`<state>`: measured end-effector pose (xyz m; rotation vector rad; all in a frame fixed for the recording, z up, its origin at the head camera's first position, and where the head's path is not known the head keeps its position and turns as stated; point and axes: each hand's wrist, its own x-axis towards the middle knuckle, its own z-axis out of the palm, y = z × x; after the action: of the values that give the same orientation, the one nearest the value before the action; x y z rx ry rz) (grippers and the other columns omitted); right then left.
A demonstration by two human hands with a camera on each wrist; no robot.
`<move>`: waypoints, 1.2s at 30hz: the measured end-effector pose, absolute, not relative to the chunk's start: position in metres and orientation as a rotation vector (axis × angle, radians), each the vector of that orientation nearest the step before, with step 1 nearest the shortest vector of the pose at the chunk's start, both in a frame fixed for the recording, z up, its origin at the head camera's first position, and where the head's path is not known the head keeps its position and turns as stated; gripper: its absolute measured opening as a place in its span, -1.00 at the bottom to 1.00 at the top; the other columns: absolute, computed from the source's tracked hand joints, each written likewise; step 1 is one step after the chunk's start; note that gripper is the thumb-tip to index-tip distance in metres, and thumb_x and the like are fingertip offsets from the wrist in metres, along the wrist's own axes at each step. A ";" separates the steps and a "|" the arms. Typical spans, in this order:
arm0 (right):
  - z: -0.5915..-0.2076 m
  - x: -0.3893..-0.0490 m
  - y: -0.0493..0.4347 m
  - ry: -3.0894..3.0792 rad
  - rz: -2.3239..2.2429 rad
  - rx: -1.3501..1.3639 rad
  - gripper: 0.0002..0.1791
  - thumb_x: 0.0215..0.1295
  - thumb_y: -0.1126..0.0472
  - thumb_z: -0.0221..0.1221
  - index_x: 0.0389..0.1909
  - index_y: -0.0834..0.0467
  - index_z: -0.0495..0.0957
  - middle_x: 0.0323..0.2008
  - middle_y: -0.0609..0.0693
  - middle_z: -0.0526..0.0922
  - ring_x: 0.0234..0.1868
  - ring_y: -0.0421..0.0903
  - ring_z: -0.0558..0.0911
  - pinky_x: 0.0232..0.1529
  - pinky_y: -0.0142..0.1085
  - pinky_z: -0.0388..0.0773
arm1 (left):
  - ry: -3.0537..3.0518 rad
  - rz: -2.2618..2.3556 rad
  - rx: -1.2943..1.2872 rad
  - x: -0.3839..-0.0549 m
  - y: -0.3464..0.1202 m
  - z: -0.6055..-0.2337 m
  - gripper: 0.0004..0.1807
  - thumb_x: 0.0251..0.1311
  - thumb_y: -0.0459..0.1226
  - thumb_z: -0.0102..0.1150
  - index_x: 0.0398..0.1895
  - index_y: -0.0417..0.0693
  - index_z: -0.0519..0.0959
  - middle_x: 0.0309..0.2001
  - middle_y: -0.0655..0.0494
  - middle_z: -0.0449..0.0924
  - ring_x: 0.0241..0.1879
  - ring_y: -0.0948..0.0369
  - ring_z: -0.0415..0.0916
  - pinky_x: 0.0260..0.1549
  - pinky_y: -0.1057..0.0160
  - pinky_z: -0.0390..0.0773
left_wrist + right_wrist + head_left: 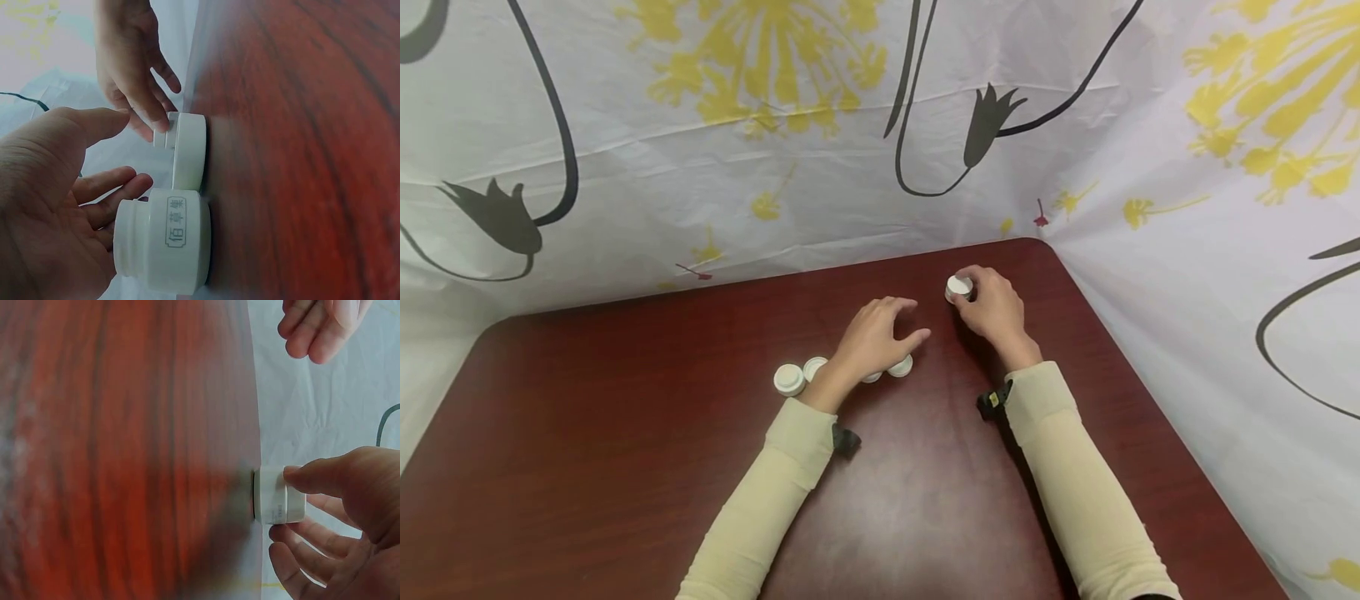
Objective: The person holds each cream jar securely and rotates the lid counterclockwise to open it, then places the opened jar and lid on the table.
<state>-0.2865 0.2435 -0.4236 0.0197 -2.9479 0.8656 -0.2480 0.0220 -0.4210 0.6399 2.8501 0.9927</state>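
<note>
Near the back right of the table, my right hand (997, 310) holds a small white jar (958, 287) between thumb and fingers. The right wrist view shows this jar (271, 495) standing upright on the tabletop with its cap on, my thumb against the cap's side. My left hand (871, 337) hovers over a row of white pieces, thumb and fingers spread apart with nothing between them. Below it in the left wrist view stands a jar (178, 240) with grey lettering and a bare neck. Beyond that is a round white piece (191, 150), overlapping the right hand's jar in this view.
At the row's left end are a white jar (789, 380) and another round white piece (815, 367); a further round piece (900, 366) lies at its right end, partly hidden by my left hand. The dark red table (625, 450) meets a patterned white cloth (820, 208) behind.
</note>
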 end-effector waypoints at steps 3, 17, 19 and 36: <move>-0.423 -0.287 0.242 -2.940 0.867 0.031 -0.51 0.47 0.09 0.29 0.35 0.09 0.54 0.21 0.23 0.63 0.11 0.26 0.66 0.08 0.25 0.59 | 2.850 1.005 0.625 -0.247 0.020 -0.420 -0.41 0.45 0.01 0.25 0.43 -0.05 0.53 0.36 -0.02 0.60 0.40 -0.02 0.48 0.46 -0.05 0.42; -0.420 -0.278 0.231 -2.925 0.922 0.060 -0.43 0.41 0.05 0.31 0.37 0.14 0.53 0.17 0.23 0.64 0.11 0.22 0.65 0.09 0.22 0.58 | 2.856 0.993 0.623 -0.247 0.009 -0.419 -0.43 0.48 -0.01 0.23 0.44 -0.05 0.52 0.33 -0.02 0.61 0.37 -0.01 0.50 0.43 -0.05 0.45; -0.418 -0.276 0.224 -2.928 0.952 0.077 -0.41 0.41 0.02 0.30 0.38 0.16 0.53 0.20 0.24 0.63 0.12 0.22 0.63 0.11 0.21 0.58 | 2.859 0.986 0.614 -0.246 0.003 -0.418 -0.42 0.47 -0.02 0.23 0.45 -0.05 0.51 0.35 -0.02 0.60 0.38 -0.01 0.50 0.43 -0.04 0.44; -0.401 -0.253 0.183 -2.848 1.248 0.249 -0.54 0.39 -0.09 0.33 0.05 0.20 0.68 -0.16 0.15 0.76 -0.13 0.05 0.70 -0.13 -0.19 0.55 | 2.895 0.992 0.572 -0.237 -0.020 -0.413 -0.26 0.37 0.09 0.34 0.48 -0.10 0.48 0.42 -0.04 0.56 0.46 -0.02 0.45 0.50 -0.07 0.39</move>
<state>-0.2527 0.1833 -0.4008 0.2488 -2.8481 1.2477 -0.2374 -0.0204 -0.4135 0.5718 2.8945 0.9920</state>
